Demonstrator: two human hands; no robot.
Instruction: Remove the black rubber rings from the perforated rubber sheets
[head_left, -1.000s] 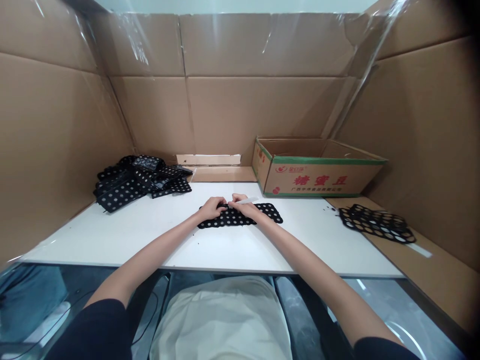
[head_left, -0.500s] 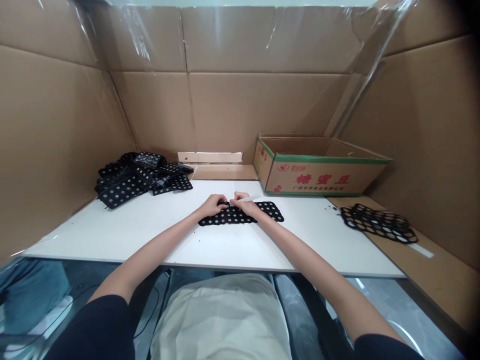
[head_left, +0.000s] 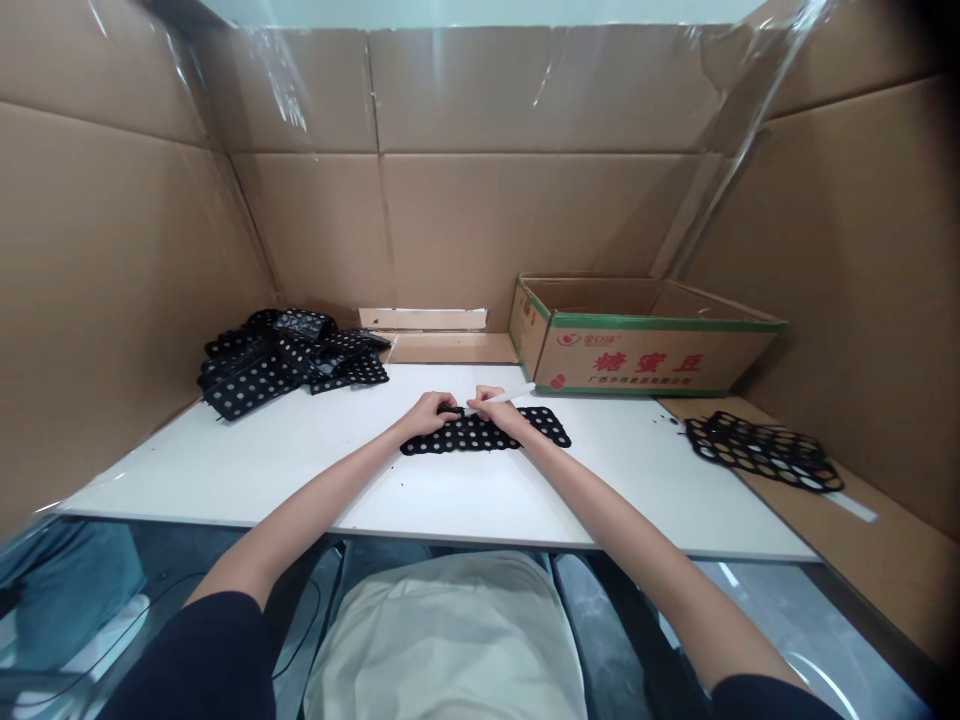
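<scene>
Black spotted pile (head_left: 251, 385): lies heaped on the white table (head_left: 300, 450), well off to the left of the fingers and a little beyond.
Left hand (head_left: 426, 415): rests on the near piece, thumb and forefinger drawn together, pinching the far edge; too small to tell the exact hold of the other fingers.
Black spotted sheet (head_left: 465, 436): lies flat under and between both sets of fingers, reaching out past the right ones; roughly the same place as a moment ago.
Right hand (head_left: 491, 405): fingers closed around a slim tool, just beside the left fingertips.
White stick (head_left: 519, 393): slants up and away to the right from the right fingers, more steeply than just before; probably means a new angle at the same spot, not a move along the edge.
Open carton (head_left: 637, 355): stands beyond the fingers, to the right.
Dark specks (head_left: 664, 421): lie scattered right of the fingers.
Black netting (head_left: 739, 457): lies farthest right from the fingers, partly on brown cardboard (head_left: 885, 550).
</scene>
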